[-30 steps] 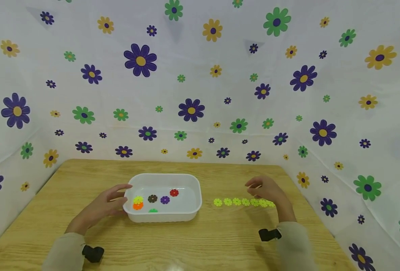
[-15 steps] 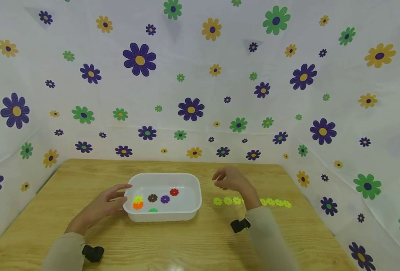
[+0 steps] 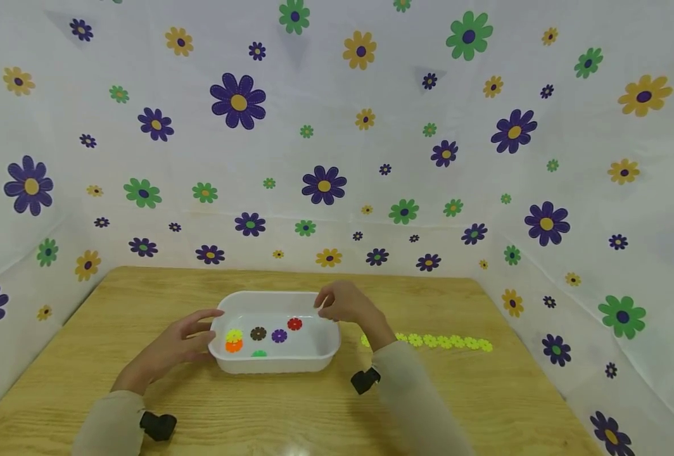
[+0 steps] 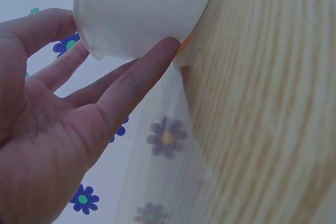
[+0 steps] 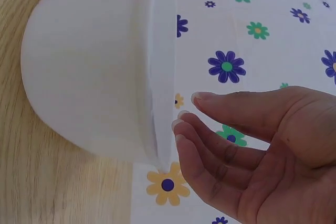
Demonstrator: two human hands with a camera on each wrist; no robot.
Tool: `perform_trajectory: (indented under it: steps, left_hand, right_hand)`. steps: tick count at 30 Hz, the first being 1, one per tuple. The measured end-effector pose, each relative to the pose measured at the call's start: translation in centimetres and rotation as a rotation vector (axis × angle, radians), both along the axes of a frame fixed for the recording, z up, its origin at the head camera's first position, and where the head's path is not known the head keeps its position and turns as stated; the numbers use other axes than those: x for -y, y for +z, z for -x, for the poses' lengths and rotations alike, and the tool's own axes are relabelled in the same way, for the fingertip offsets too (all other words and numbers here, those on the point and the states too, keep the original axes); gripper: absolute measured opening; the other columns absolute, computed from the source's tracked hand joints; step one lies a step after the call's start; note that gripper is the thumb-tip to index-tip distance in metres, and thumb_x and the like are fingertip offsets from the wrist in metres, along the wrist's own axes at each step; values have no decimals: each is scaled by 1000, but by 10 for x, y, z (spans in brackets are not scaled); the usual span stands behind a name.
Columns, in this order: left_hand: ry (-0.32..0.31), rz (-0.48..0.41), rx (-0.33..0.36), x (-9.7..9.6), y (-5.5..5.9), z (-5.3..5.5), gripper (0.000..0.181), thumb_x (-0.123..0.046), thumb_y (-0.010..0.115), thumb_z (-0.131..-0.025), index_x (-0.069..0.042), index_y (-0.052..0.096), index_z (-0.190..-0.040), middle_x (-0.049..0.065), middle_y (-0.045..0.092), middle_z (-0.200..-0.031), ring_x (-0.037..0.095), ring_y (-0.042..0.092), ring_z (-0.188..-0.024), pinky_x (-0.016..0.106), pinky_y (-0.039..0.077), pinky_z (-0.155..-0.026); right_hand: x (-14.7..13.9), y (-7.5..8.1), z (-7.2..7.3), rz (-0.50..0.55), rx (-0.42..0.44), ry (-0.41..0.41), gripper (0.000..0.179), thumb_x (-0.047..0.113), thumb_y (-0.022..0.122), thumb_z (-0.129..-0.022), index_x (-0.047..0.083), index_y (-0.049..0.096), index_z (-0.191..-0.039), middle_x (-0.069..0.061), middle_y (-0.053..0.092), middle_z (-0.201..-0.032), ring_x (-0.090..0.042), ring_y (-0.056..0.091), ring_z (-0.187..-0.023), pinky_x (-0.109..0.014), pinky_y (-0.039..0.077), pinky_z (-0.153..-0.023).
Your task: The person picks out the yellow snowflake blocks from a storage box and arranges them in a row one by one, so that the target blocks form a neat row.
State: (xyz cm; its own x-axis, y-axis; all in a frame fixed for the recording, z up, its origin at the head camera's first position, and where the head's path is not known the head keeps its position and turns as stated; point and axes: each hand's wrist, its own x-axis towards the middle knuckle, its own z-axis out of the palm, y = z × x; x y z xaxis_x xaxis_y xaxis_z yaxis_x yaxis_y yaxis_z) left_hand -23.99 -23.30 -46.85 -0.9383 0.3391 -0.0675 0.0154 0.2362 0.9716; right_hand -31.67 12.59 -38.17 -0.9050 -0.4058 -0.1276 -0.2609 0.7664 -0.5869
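A white plastic tub (image 3: 274,365) stands on the table, with flower-shaped discs inside: yellow (image 3: 234,335), orange (image 3: 234,346), brown (image 3: 258,333), purple (image 3: 279,335), red (image 3: 294,323) and partly hidden green (image 3: 259,354). At its left end my left hand (image 3: 174,342) touches the tub with fingers spread, the thumb low on its wall in the left wrist view. Over the right rim hovers my right hand (image 3: 351,305), its fingers loosely bent; in the right wrist view nothing shows between thumb and fingertips. Several yellow flower discs (image 3: 444,342) lie in a row right of the tub, partly behind the right forearm.
The wooden table (image 3: 291,411) meets white flower-printed cloth (image 3: 291,152) at its back and sides. Each wrist wears a small black camera, one at the left cuff (image 3: 158,425) and one at the right cuff (image 3: 365,380).
My right hand has moved left, from over the yellow row to above the tub's right rim, uncovering the row's right end. My left hand has stayed at the tub.
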Motion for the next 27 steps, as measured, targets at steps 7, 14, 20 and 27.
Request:
perform_trajectory:
  steps: [7, 14, 20, 27]
  left_hand:
    - [11, 7, 12, 1, -1, 1, 61, -24, 56, -107, -6, 30, -160, 37, 28, -161, 51, 51, -137, 46, 61, -98]
    - [16, 20, 26, 0, -1, 0, 63, -26, 57, -107, -8, 31, -160, 36, 28, -162, 49, 51, -138, 47, 60, -100]
    - [17, 38, 22, -1, -1, 1, 63, -27, 58, -106, -11, 32, -161, 34, 28, -163, 49, 52, -138, 46, 60, -100]
    - [19, 53, 7, 0, 0, 0, 63, -27, 58, -106, -10, 32, -160, 34, 27, -164, 50, 52, -138, 45, 61, -98]
  right_hand:
    - [32, -10, 0, 13, -26, 57, 9, 9, 75, -93, 7, 77, -101, -7, 73, -93, -16, 64, -74, -26, 59, -69]
    - [63, -21, -2, 48, -36, 102, 10, 7, 76, -92, 5, 78, -101, -8, 76, -92, -11, 62, -69, -20, 54, -62]
    - [83, -31, -2, 39, -47, 135, 9, 9, 75, -93, 6, 78, -100, -4, 76, -92, -7, 61, -70, -18, 54, -64]
    - [105, -40, -5, 27, -36, 135, 6, 10, 77, -92, 9, 78, -97, -4, 76, -94, -9, 62, -75, -18, 55, -68]
